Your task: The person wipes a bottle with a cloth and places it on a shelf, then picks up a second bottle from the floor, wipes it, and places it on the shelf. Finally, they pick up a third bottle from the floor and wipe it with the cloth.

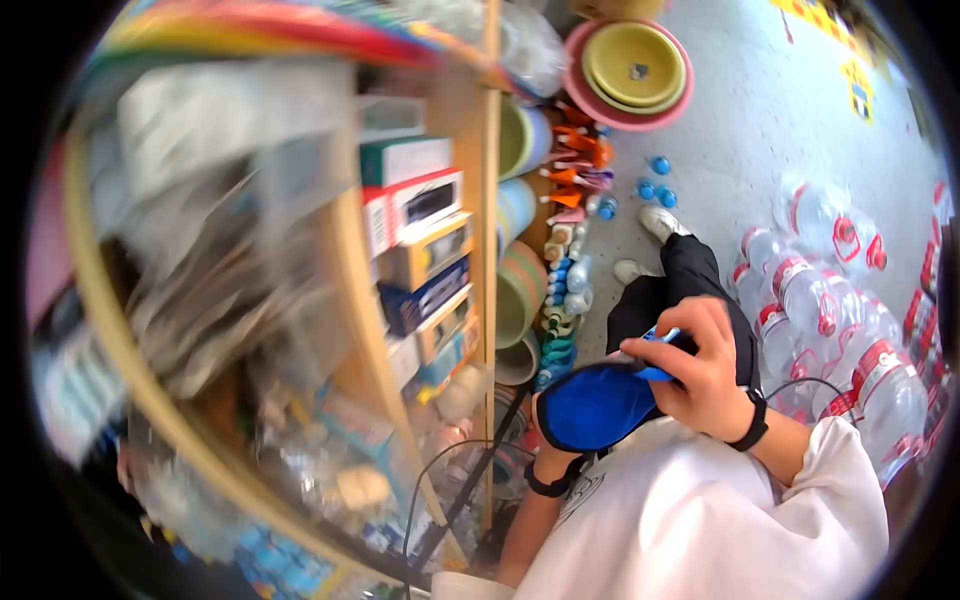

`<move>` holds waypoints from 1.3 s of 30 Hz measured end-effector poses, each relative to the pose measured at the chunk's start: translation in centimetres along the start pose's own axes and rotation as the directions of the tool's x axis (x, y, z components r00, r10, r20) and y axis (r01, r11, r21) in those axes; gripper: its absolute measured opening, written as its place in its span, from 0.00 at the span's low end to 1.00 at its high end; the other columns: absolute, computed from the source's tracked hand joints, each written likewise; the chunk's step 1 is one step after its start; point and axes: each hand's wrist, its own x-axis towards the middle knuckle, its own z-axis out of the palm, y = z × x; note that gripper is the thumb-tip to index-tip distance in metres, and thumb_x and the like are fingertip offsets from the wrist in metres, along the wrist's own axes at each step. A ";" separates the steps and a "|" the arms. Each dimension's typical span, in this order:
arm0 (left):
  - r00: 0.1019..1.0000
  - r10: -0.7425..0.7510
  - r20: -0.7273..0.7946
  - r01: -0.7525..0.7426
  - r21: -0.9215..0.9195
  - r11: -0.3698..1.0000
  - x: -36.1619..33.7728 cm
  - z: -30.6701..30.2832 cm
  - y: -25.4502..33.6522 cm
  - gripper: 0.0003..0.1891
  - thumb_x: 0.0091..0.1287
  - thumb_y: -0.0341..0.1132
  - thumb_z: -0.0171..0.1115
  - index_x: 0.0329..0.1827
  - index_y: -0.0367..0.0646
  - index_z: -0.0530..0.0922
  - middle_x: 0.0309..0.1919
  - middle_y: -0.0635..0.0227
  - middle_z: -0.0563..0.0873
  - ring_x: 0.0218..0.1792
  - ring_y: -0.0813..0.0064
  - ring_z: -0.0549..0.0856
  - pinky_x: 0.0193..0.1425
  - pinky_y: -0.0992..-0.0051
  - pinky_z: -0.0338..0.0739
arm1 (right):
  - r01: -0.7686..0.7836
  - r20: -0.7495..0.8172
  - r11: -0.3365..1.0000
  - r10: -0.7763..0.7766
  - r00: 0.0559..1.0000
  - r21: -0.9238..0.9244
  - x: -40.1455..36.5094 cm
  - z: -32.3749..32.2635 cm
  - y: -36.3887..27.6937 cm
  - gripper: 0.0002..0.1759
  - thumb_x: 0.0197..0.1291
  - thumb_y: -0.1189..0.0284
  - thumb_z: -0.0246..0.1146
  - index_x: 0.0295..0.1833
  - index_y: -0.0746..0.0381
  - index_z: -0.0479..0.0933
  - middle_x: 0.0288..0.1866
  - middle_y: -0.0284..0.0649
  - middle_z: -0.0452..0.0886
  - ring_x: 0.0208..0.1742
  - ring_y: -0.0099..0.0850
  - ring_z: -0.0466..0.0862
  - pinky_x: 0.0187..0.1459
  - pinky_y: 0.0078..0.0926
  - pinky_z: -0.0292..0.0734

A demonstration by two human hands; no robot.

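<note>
A blue oval piece with a black border [596, 408], smooth like fabric or plastic, is in front of my lap; I cannot make out its exact kind. My right hand [700, 365] is closed, thumb and fingers pinching a smaller bright blue part [655, 372] at its upper right end. Behind the oval's lower left side is my left hand [548, 462], which holds it from beneath; most of its fingers are hidden. Black bands circle both wrists.
On the left, a wooden shelf [490, 200] carries boxes [425, 205] and bagged goods. Bottles [560, 270] line the floor beside it. Yellow and pink basins [635, 70] stand ahead. Large clear water bottles with red labels [815, 300] crowd the right. A black cable [420, 490] hangs near my left arm.
</note>
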 end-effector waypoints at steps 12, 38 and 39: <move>0.860 0.400 -0.317 -0.281 0.359 0.890 -14.2 -3.0 10.9 0.31 0.51 0.36 0.80 0.59 0.36 0.80 0.52 0.56 0.88 0.51 0.65 0.88 0.56 0.69 0.82 | 0.473 0.173 0.868 -0.495 0.852 0.152 0.2 0.0 -18.2 0.21 0.56 0.62 0.73 0.54 0.56 0.83 0.44 0.37 0.85 0.42 0.37 0.83 0.45 0.37 0.76; 0.694 0.325 -0.643 -0.674 -0.421 0.607 -17.9 -4.5 12.4 0.34 0.80 0.51 0.44 0.83 0.44 0.52 0.80 0.63 0.59 0.78 0.62 0.63 0.80 0.60 0.59 | 0.269 0.334 0.887 -0.400 0.853 0.376 -5.0 8.6 -26.5 0.45 0.52 0.59 0.75 0.71 0.68 0.67 0.53 0.55 0.80 0.50 0.51 0.84 0.54 0.38 0.80; 0.707 0.351 -0.614 -0.650 -0.368 0.665 -17.7 -5.2 11.8 0.29 0.81 0.44 0.43 0.82 0.44 0.54 0.81 0.61 0.56 0.79 0.62 0.60 0.79 0.64 0.59 | 0.270 0.298 0.872 -0.406 0.864 0.408 -5.1 8.7 -26.8 0.42 0.51 0.63 0.75 0.69 0.69 0.69 0.54 0.53 0.81 0.50 0.48 0.85 0.55 0.36 0.79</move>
